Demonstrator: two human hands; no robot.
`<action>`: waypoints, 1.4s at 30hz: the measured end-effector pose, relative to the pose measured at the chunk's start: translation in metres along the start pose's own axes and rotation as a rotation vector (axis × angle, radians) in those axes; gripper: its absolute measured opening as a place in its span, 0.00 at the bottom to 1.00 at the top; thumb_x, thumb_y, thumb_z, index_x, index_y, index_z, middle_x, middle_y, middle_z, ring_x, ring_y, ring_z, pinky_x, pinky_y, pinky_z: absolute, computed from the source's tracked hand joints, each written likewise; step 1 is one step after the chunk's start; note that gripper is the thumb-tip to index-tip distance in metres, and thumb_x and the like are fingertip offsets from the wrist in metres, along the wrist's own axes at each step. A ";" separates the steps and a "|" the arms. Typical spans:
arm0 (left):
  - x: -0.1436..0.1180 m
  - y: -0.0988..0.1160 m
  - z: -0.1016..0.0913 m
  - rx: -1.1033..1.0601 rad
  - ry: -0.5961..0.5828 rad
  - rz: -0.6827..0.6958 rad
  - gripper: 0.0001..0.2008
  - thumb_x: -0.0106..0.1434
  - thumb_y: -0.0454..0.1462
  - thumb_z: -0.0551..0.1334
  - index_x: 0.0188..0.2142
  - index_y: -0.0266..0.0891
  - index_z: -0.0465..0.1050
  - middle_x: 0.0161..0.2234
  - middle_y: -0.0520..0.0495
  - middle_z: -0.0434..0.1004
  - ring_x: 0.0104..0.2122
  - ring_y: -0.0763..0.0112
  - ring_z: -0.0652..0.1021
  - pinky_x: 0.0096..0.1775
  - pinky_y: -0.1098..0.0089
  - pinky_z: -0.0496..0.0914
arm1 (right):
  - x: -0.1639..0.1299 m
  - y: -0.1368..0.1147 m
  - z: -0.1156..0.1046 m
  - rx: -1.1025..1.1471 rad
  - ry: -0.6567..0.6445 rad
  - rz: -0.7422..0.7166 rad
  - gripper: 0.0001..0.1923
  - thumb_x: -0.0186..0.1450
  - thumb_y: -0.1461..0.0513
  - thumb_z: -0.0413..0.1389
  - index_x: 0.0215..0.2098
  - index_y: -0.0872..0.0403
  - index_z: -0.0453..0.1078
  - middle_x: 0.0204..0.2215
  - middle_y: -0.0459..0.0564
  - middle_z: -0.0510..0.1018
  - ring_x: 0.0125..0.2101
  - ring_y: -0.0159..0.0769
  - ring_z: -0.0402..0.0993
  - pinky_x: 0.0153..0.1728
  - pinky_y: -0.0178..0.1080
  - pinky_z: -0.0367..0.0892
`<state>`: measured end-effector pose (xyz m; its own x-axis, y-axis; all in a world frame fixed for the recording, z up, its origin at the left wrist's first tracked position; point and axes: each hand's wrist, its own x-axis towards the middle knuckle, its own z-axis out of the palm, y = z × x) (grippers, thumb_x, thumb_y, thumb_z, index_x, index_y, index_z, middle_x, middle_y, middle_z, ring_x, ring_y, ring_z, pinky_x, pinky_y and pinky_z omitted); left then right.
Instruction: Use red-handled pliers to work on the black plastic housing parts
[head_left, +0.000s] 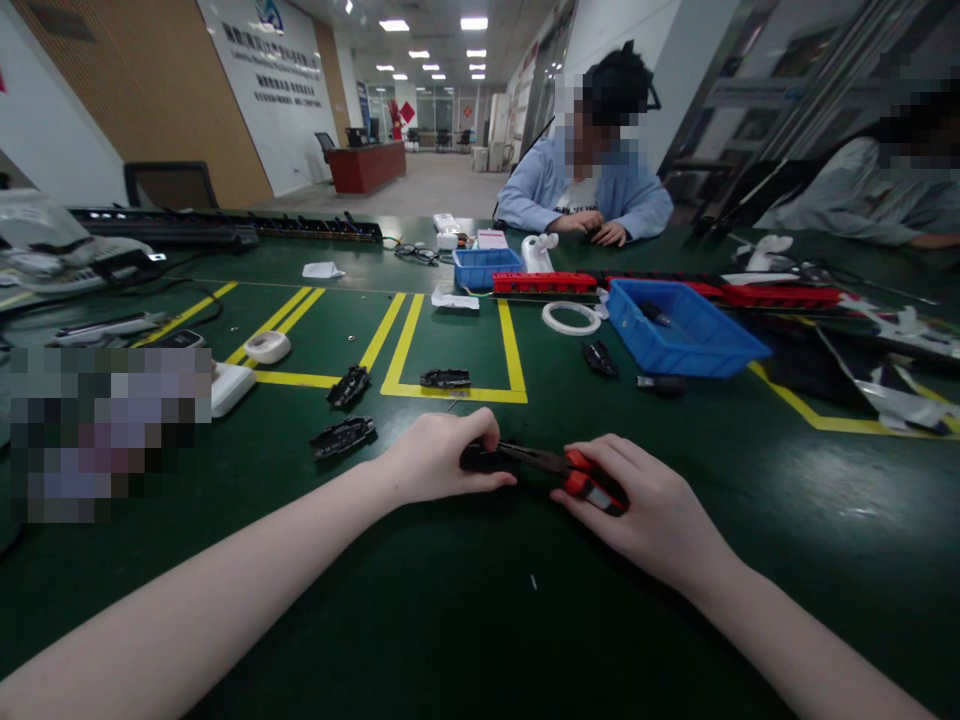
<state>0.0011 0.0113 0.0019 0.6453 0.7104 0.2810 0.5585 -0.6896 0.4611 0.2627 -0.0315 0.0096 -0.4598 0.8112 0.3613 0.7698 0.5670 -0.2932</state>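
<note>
A wide green table [450, 620] fills the room in front of us, marked out with yellow tape lines [405, 340]. Across it sit two other people, one in a light blue top [585, 190] with hands folded on the far edge, another at the far right [885, 195].

Two blue bins on the table: the big one [682, 330] right of centre, a smaller one [486, 267] further back. A long red strip [544, 283] lies between them, and a white ring of tape [571, 318] just in front of that.

Now the small stuff. I count three loose black plastic parts on the left side: one [349, 385] by the yellow corner, one [445, 378] inside the yellow box, one [343, 437] nearest the left arm. A fourth [600, 357] sits by the big bin.

And here is the action, close to the near edge. The left hand [439, 462] has its fingers curled down, pinching a black part [484, 458] against the table. The right hand [645, 505] is wrapped around the red handles of a pair of pliers [559, 465], fingers pressed together. The pliers lie left to right, nose pointing at the left hand, tip right at the black part, touching or nearly so. Part sits left of the right hand's fingers; the left hand is the nearer one, right on it.
</note>
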 end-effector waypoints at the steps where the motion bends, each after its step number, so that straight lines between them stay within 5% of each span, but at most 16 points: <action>1: 0.000 0.000 0.000 0.013 -0.002 0.009 0.17 0.61 0.48 0.65 0.37 0.40 0.64 0.32 0.51 0.75 0.29 0.69 0.76 0.29 0.72 0.66 | 0.000 0.000 0.000 0.000 -0.002 0.000 0.14 0.63 0.54 0.58 0.45 0.52 0.70 0.38 0.53 0.78 0.37 0.42 0.77 0.36 0.43 0.74; 29: 0.001 -0.001 0.000 -0.060 0.001 0.061 0.12 0.65 0.44 0.62 0.37 0.40 0.62 0.35 0.51 0.70 0.30 0.73 0.72 0.29 0.74 0.63 | -0.001 0.005 0.002 -0.038 0.030 0.004 0.15 0.63 0.54 0.58 0.45 0.52 0.70 0.39 0.53 0.78 0.38 0.44 0.76 0.36 0.45 0.72; 42: 0.000 0.002 -0.001 -0.078 -0.014 0.023 0.16 0.64 0.44 0.64 0.46 0.41 0.63 0.41 0.48 0.75 0.36 0.66 0.78 0.33 0.70 0.72 | -0.003 0.009 0.002 -0.033 0.129 0.017 0.19 0.63 0.53 0.58 0.48 0.55 0.70 0.42 0.55 0.77 0.40 0.45 0.75 0.38 0.47 0.72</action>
<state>0.0017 0.0102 0.0040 0.6650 0.6923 0.2801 0.5020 -0.6921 0.5187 0.2701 -0.0291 0.0041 -0.3874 0.7942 0.4681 0.7919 0.5466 -0.2721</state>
